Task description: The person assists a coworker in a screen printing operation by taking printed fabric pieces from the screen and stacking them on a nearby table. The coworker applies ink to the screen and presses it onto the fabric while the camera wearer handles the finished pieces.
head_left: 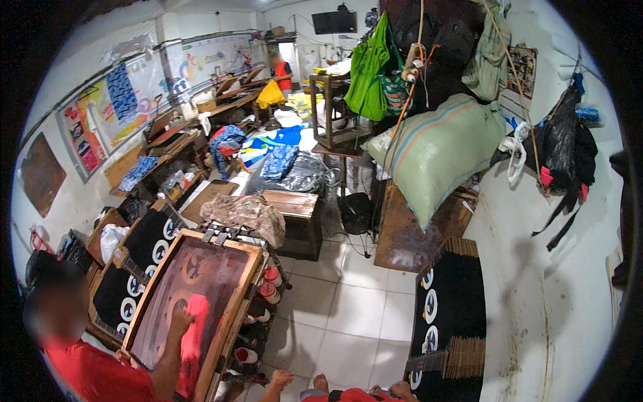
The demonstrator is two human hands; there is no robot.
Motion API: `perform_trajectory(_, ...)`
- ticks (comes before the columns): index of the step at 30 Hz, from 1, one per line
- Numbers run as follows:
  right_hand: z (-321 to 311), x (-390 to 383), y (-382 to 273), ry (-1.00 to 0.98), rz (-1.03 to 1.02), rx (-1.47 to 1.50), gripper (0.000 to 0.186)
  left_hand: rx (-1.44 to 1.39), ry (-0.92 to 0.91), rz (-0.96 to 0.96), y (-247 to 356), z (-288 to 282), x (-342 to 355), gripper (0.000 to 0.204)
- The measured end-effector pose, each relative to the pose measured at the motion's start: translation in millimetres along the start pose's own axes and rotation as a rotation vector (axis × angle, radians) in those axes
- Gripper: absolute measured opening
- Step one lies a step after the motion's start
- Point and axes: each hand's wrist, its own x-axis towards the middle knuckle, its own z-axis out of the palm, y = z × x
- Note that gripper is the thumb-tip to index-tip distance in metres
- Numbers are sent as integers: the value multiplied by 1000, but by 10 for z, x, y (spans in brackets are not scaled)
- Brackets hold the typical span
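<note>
- Left hand (282, 378), bottom centre: half-curled, hold unclear.
- Right hand (402, 390), bottom edge: hold unclear, near black cloth (455, 295).
- Co-worker's hand (179, 321), lower left: curled over the screen (221, 268).

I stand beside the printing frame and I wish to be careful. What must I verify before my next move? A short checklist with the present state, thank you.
1. Left hand free of tools: ok, none visible.
2. Right hand free of tools: cannot tell, low at the picture's edge.
3. Frame clear of the co-worker's hand: not ok, it is over the mesh.
4. Prints at right face up: ok.
5. Prints dry: cannot tell.
</note>
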Motion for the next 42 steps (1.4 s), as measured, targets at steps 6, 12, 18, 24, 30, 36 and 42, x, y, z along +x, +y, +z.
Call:
perform_trajectory(6,-148,291,838,-72,-509,-861,22,408,-70,-50,-947,758,-313,36)
perform_trajectory(12,-604,495,895,-123,-344,-906,22,894,-87,124,-1192,1112,-629,29)
perform_trajectory(18,-1086,515,291,-80,74,496,10,968,-2,180,-1304,1282,-549,29)
perform_trajectory(24,-779,888,275,-154,33,636,10,902,102,295,-1195,1333,-490,27)
perform_trajectory(30,-474,945,556,-72,-753,-924,15,1054,15,130,-1140,1218,-444,26)
perform_trajectory(36,-606,542,587,-59,-665,-686,15,523,123,82,-1354,1090,-495,33)
perform_trajectory(42,-559,576,548,-6,-645,-679,18,397,126,-94,-1177,1074,-542,32)
